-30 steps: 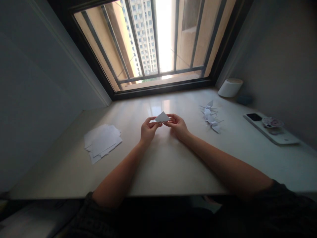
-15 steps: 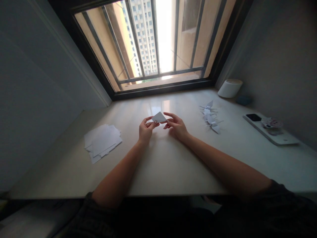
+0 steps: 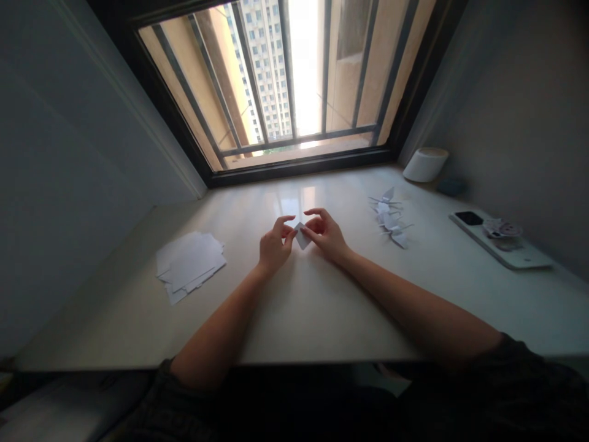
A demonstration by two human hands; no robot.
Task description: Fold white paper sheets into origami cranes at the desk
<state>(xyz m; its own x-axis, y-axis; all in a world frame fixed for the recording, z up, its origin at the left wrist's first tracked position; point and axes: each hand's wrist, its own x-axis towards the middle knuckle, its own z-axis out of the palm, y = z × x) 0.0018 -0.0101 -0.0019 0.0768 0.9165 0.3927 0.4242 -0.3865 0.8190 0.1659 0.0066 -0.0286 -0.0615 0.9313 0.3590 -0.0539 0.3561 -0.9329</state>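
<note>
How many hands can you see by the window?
2: the left hand and the right hand, facing each other over the table, both pinching the small white paper. Some fingers are partly hidden.

The folded paper [image 3: 302,236] is over the table [image 3: 294,319], between the left hand [image 3: 275,245] on its left and the right hand [image 3: 328,234] on its right, both touching it. Well left of the folded paper and a little nearer the person, a pile of sheets [image 3: 193,261] lies on the table. Right of the folded paper and slightly beyond it lies a cluster of paper figures [image 3: 392,221]; farther right lies a slab [image 3: 528,256] with a small item [image 3: 501,228] on it. Behind and right of the folded paper, a cup-like object [image 3: 426,166] stands near the right wall [image 3: 519,123], and behind the folded paper, across the table, is the window [image 3: 299,166].
</note>
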